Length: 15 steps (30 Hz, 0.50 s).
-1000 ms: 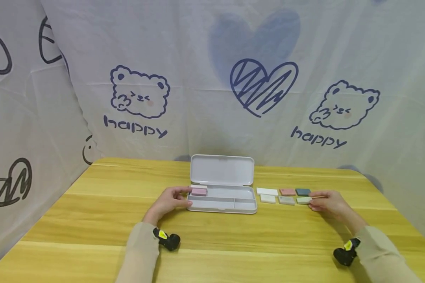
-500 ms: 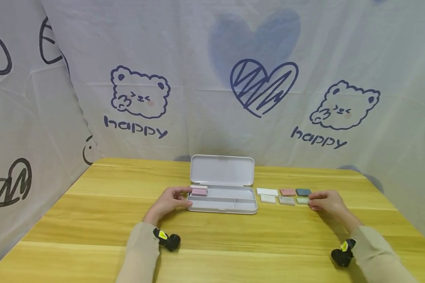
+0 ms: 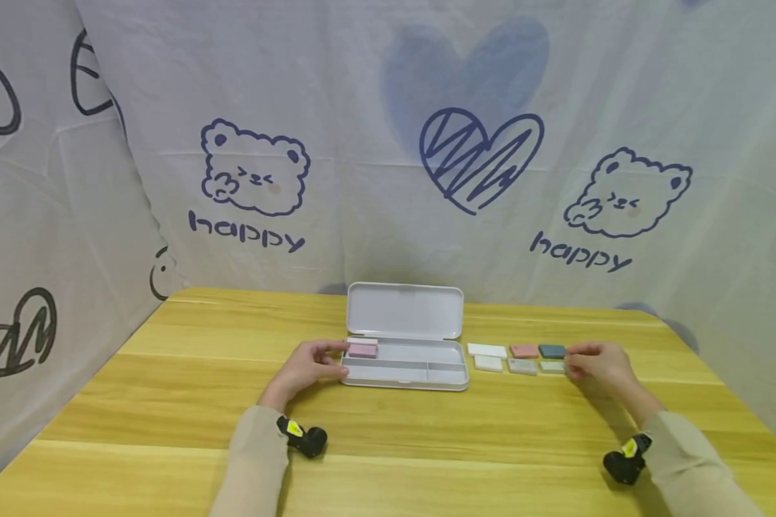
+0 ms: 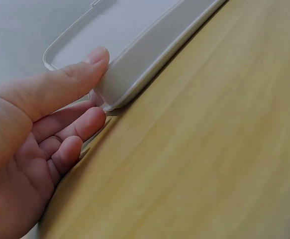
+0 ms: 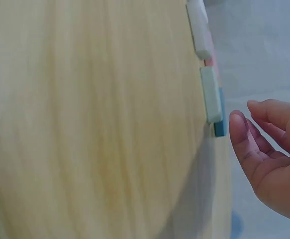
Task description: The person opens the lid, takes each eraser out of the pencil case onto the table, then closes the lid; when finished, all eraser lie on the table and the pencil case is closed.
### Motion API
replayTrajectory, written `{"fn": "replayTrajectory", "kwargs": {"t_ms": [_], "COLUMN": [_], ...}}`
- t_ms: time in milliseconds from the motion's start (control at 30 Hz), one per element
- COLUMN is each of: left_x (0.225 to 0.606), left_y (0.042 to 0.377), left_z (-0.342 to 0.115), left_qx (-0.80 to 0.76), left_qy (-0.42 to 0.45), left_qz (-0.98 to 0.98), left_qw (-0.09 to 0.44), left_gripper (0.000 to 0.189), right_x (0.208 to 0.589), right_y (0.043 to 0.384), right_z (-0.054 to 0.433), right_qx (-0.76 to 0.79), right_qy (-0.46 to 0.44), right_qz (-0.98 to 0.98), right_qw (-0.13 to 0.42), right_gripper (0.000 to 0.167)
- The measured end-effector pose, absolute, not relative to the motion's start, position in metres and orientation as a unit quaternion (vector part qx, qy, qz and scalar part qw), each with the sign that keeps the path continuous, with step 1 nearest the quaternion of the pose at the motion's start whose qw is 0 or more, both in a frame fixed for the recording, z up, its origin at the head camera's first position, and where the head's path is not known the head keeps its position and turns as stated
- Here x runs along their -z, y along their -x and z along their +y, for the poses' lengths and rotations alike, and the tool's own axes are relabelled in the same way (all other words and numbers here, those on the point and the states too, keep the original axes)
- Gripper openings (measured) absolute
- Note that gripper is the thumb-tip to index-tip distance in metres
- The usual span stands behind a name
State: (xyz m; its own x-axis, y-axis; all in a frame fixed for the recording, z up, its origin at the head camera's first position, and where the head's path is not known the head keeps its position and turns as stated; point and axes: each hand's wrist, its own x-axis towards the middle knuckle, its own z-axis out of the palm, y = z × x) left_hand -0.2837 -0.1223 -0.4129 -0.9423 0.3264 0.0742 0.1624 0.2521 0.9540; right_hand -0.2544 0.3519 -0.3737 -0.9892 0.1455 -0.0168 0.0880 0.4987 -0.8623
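An open white pencil case [image 3: 449, 384] lies on the table with its lid raised behind it. My left hand [image 3: 305, 370] grips its left end; in the left wrist view the thumb lies at the rim and the fingers bend against the outer corner. Inside, at the left of the rear compartment, sit a pink eraser [image 3: 362, 351] and a white one behind it. My right hand [image 3: 601, 362] hovers beside a pale green eraser [image 5: 211, 94] and a dark teal eraser [image 3: 552, 351]. Its thumb and fingertips are apart, holding nothing.
Further left in the two rows of erasers lie a salmon-pink eraser [image 3: 524, 351], a grey eraser [image 3: 522, 367], and two white ones, the larger white eraser [image 3: 487, 350] behind. A printed cloth [image 3: 388, 237] hangs along the back edge of the wooden table [image 3: 427, 452].
My right hand has let go of the pale green eraser, which now lies level in the front row, and has lifted slightly off it. The left hand stays at the pencil case.
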Motion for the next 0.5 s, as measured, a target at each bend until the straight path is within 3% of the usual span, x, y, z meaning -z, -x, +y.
{"fn": "replayTrajectory", "kwargs": {"t_ms": [233, 500], "left_x": [0.413, 0.412], "left_y": [0.284, 0.284], "left_z": [-0.123, -0.123], "left_qx": [-0.597, -0.598], "left_qy": [-0.156, -0.157], "left_qz": [0.784, 0.783], "left_qw": [0.071, 0.07], "left_gripper": [0.048, 0.048], "right_x": [0.379, 0.429], "right_y": [0.269, 0.315], "right_z": [0.357, 0.375], "right_qx": [-0.517, -0.546], "right_qy": [0.055, 0.013], "right_qz": [-0.851, -0.828], "right_qw": [0.073, 0.123], "right_gripper": [0.032, 0.04]}}
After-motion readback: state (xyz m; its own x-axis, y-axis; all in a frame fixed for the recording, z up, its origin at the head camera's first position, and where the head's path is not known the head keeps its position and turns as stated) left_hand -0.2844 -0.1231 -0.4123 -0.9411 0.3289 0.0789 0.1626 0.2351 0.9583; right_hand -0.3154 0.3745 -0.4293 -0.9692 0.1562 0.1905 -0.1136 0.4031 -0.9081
